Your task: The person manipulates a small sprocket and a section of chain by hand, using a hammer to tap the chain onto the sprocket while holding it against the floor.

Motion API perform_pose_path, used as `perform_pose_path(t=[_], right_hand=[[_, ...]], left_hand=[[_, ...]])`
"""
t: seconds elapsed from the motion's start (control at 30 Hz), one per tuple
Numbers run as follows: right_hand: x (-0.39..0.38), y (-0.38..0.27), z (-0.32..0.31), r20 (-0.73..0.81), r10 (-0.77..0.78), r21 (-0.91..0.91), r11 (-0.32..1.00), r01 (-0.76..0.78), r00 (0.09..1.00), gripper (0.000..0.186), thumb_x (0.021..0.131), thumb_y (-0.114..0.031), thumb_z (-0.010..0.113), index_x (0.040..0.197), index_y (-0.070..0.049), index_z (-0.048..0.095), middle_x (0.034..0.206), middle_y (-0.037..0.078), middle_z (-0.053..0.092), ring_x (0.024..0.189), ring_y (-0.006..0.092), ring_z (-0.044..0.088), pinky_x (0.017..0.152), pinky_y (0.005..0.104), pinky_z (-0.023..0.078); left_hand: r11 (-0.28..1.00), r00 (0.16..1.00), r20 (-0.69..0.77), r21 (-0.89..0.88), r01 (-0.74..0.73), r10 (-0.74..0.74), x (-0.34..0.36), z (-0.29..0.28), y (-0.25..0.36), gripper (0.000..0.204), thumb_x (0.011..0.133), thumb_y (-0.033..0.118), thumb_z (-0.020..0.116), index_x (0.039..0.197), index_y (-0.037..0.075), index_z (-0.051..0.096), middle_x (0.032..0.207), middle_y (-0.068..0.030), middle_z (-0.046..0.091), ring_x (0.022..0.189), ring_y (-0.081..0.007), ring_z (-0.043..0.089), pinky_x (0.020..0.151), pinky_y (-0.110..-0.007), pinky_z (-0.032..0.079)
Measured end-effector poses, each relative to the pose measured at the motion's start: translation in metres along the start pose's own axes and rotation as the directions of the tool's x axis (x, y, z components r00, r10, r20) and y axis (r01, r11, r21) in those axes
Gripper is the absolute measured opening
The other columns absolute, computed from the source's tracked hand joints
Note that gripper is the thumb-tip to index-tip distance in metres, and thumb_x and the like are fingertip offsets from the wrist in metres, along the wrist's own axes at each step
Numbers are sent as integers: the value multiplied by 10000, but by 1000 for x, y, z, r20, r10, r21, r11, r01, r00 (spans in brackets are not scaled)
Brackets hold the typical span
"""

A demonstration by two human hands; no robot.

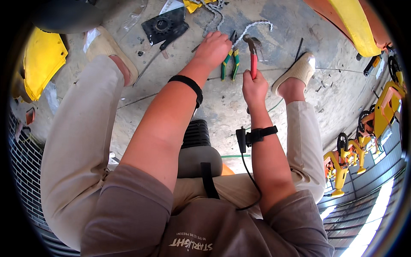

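Red hammer [254, 64] sits in my right hand [255, 89], grip closed around it; my left hand [212, 49] is curled, contents I cannot tell. The chain [256, 23] lies loose on the floor [171, 96] near both hands, so I judge the work not finished.

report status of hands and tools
Right hand gripping red-handled hammer; left hand, grip hidden; green-handled pliers between hands; silver chain near hammer.

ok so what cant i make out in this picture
All in the head view:
Anything under the left hand: hidden by the hand itself.
Gripped part of the hammer: covered by the right hand.
Yellow piece: cut off by the upper edge.
Small bits near the right shoe: too small to identify.
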State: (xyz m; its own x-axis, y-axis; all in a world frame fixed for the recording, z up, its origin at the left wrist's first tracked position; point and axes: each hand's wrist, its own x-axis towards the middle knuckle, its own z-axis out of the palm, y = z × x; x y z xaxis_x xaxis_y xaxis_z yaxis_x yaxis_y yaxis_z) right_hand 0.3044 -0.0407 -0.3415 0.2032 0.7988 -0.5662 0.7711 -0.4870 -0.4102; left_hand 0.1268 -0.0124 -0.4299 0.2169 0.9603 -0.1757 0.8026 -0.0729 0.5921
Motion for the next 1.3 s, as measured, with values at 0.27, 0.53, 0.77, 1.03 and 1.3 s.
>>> perform_pose_path(t=[0.27,0.53,0.77,1.03,1.3], right_hand=[[-6,12,5,70,86,-59,995,-82,994,309,913,-314,602,967,-23,689,831,255,680,816,434,678,755,456,526],[-3,23,19,19,16,-146,989,-13,1000,299,919,-305,580,935,-24,680,866,273,679,851,488,643,755,513,510],[-1,-9,-11,-5,20,-132,991,-20,1000,323,909,-309,611,875,8,660,774,238,666,735,412,652,691,471,511],[-8,-103,-162,64,201,465,861,-208,977,225,939,-249,634,874,-36,598,643,31,564,477,106,494,440,271,401],[-124,-151,-266,186,25,716,681,-153,982,306,1008,-297,612,986,7,640,745,88,672,487,106,507,447,241,415]], left_hand=[[1000,1000,7,21,-15,15,0,-2,-2,125,810,88,608,838,107,728,964,-36,644,1069,-228,586,972,-358,446],[1000,999,23,17,-24,24,1,-8,-1,131,819,87,605,842,116,730,967,-36,643,1072,-229,585,972,-366,447],[999,999,20,25,-45,44,5,-3,0,121,820,97,617,867,106,727,959,-51,645,1062,-246,589,960,-383,448],[865,988,137,-486,124,-65,13,-68,45,178,930,185,643,1048,59,688,999,-136,699,949,-356,657,833,-459,516],[677,977,163,-735,28,136,14,-272,154,258,948,150,695,1149,-12,676,1032,-81,712,942,-168,647,842,-324,520]])
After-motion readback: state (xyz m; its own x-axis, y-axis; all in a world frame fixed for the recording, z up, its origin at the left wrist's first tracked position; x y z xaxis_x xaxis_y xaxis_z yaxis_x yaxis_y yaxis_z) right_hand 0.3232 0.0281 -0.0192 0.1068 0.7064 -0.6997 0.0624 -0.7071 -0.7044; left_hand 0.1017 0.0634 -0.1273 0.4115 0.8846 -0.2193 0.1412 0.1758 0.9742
